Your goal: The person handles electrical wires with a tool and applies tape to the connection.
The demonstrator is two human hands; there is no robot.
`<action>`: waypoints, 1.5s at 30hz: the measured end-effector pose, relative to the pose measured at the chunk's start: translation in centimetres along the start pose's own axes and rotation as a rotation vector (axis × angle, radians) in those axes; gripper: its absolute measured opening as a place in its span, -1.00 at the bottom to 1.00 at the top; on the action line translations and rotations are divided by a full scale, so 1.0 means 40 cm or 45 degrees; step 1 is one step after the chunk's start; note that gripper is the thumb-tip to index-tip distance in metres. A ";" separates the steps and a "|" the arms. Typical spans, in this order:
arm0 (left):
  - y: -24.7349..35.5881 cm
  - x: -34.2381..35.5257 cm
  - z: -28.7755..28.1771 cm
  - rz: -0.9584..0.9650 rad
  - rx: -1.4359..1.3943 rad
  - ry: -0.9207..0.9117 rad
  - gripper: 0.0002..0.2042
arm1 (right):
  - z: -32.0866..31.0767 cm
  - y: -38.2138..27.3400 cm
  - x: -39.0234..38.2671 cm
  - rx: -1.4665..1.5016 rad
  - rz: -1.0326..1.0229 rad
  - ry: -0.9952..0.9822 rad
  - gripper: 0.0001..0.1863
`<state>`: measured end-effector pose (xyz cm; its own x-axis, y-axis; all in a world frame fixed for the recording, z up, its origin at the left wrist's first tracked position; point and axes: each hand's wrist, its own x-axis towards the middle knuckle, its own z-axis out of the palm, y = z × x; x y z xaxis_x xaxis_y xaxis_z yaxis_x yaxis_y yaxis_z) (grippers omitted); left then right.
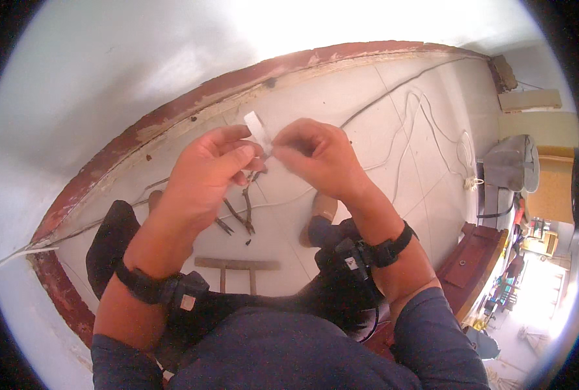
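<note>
My left hand [206, 174] and my right hand [315, 156] meet in the middle of the view, fingertips pinched together on a small white strip [257, 128] that sticks up between them. Thin dark wire ends [245, 207] hang down from under my left fingers, apparently held there. Both wrists wear black straps with small black devices. Whether the white strip is tape or a plastic piece is unclear.
Below lies a white tiled floor [367, 104] with a red skirting band [192, 104] along a white wall. White cables [426, 130] trail across the tiles. A wooden stool frame [237, 265] stands by my feet. A doorway with cluttered items is at right.
</note>
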<state>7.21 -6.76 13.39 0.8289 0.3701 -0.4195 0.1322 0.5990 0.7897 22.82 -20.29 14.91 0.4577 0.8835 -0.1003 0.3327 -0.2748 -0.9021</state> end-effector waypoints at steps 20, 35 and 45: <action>-0.043 -0.004 0.039 0.465 0.945 0.174 -0.76 | 0.002 -0.002 -0.005 0.393 0.181 0.048 -0.81; 0.010 -0.025 0.020 0.719 1.178 0.157 -0.88 | 0.011 -0.022 -0.011 0.297 0.046 0.098 -0.84; 0.017 -0.018 0.012 0.901 1.317 0.122 -0.90 | -0.008 -0.032 -0.006 -0.430 -0.479 0.088 -0.87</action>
<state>6.97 -6.96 14.47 0.8552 0.4581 0.2423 0.0749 -0.5720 0.8169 22.54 -20.27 16.21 0.3044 0.9208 0.2439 0.7275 -0.0594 -0.6835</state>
